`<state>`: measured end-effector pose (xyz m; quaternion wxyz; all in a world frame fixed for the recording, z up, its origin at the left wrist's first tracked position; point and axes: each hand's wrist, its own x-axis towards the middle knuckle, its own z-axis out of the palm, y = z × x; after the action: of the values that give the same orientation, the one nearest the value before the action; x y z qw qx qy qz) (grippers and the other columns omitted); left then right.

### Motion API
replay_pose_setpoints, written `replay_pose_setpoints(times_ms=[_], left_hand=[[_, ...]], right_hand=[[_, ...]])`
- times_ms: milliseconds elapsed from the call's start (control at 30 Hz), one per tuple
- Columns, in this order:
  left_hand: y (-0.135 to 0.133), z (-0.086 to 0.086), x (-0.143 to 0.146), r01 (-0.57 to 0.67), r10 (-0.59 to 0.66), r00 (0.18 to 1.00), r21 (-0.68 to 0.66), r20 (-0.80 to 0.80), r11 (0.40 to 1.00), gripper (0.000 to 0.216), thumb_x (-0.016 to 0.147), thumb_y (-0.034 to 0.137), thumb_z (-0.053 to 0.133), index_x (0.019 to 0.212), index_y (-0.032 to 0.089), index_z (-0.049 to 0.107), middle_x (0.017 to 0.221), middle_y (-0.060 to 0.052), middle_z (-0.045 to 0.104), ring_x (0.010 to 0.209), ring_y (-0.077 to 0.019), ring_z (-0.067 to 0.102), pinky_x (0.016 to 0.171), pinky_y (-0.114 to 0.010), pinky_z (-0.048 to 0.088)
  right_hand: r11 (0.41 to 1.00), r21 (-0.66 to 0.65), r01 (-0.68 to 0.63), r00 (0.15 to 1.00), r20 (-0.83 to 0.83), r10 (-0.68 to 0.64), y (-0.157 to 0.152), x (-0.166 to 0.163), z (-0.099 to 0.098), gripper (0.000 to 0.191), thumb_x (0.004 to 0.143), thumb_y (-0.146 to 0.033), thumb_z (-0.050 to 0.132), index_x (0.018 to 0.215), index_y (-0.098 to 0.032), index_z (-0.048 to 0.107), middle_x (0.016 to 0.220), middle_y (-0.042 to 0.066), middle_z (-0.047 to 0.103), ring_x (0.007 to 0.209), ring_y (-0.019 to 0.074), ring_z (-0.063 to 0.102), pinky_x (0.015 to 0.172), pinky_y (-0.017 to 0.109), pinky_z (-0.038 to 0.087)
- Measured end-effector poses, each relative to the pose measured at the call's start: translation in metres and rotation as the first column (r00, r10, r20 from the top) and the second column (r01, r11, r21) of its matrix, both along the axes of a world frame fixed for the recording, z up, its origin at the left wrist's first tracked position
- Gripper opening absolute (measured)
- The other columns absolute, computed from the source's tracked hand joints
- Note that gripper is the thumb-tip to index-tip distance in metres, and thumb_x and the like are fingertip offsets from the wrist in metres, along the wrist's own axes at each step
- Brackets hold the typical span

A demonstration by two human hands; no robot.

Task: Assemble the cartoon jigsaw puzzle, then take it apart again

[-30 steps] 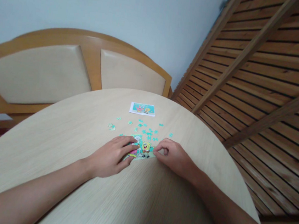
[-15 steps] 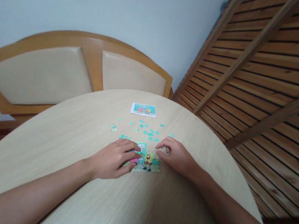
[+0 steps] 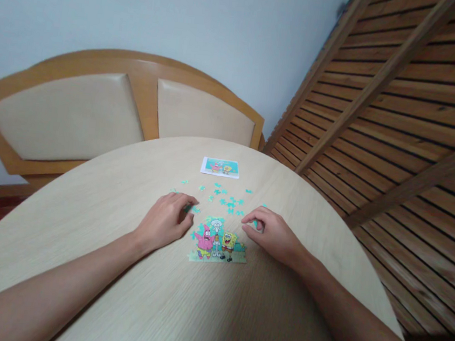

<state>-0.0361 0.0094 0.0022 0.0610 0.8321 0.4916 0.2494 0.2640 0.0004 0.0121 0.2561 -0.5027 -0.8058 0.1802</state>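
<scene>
A partly joined jigsaw puzzle (image 3: 219,245) lies flat near me, with pink, pale and yellow cartoon figures on teal. My left hand (image 3: 167,218) is left of its upper edge, fingers bent and thumb apart, over a few loose teal puzzle pieces (image 3: 196,209). No piece shows in its grasp, though its fingertips partly cover those pieces. Just right of the puzzle hovers my right hand (image 3: 273,234), its fingers curled and a small gap between forefinger and thumb. A bit of teal shows in that gap; whether it is a piece is unclear.
Several loose teal pieces (image 3: 231,204) are scattered beyond the puzzle. Farther back lies a reference picture (image 3: 222,168) of the same figures. The round wooden table (image 3: 119,191) has a padded bench back (image 3: 70,116) behind it and a slatted wooden wall (image 3: 378,126) on the right.
My left hand has lifted off the puzzle and moved left and away from me to the loose pieces, uncovering the pink figure. My right hand has barely shifted.
</scene>
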Motion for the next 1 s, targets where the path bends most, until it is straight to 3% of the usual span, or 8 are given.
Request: replay_pose_setpoints(times_ms=[200,367,567,833,1000], left_hand=[[-0.001,0.000,0.001,0.020,-0.020,1.000,-0.027,0.003,0.999,0.031,0.088,0.023,0.052,0.117,0.018,0.062,0.111,-0.010,0.071,0.103,-0.0277,0.064,0.093,-0.046,0.050],[-0.001,-0.002,0.000,-0.078,0.079,0.995,0.016,-0.061,0.997,0.040,0.077,0.014,0.054,0.116,0.015,0.060,0.105,-0.011,0.069,0.096,-0.0284,0.063,0.087,-0.045,0.051],[-0.002,-0.002,-0.001,-0.094,0.096,0.992,0.032,-0.084,0.995,0.033,0.084,0.020,0.052,0.116,0.016,0.061,0.102,-0.010,0.070,0.094,-0.0290,0.062,0.085,-0.047,0.050],[0.000,-0.006,-0.001,-0.088,0.091,0.993,-0.043,0.075,0.995,0.030,0.085,0.019,0.052,0.113,0.017,0.062,0.098,-0.009,0.069,0.090,-0.0259,0.062,0.084,-0.044,0.050],[0.002,-0.010,-0.001,-0.021,0.037,0.976,-0.076,0.217,0.997,0.033,0.084,0.016,0.050,0.116,0.017,0.058,0.100,-0.008,0.068,0.089,-0.0224,0.063,0.085,-0.041,0.051]], right_hand=[[1.000,-0.011,-0.003,1.000,0.006,0.003,-0.001,-0.001,0.001,0.011,0.085,-0.021,0.064,0.091,-0.020,0.073,0.089,0.004,0.069,0.073,0.0164,0.058,0.071,0.030,0.045],[0.998,-0.001,0.065,0.998,0.014,-0.065,0.002,0.002,0.000,0.014,0.085,-0.021,0.061,0.092,-0.020,0.074,0.090,0.005,0.069,0.073,0.0168,0.059,0.071,0.031,0.046],[0.987,0.016,0.158,0.987,0.041,-0.159,0.007,0.010,-0.007,0.021,0.084,-0.017,0.058,0.099,-0.018,0.072,0.094,0.007,0.068,0.082,0.0194,0.062,0.078,0.033,0.049],[0.985,0.079,0.153,0.988,0.021,-0.155,0.012,0.017,-0.017,0.024,0.087,-0.013,0.053,0.104,-0.019,0.069,0.105,0.008,0.070,0.101,0.0225,0.063,0.093,0.040,0.048],[0.987,0.110,0.115,0.993,-0.004,-0.115,0.011,0.016,-0.018,0.023,0.087,-0.013,0.055,0.104,-0.020,0.069,0.108,0.008,0.070,0.104,0.0230,0.064,0.096,0.042,0.048]])
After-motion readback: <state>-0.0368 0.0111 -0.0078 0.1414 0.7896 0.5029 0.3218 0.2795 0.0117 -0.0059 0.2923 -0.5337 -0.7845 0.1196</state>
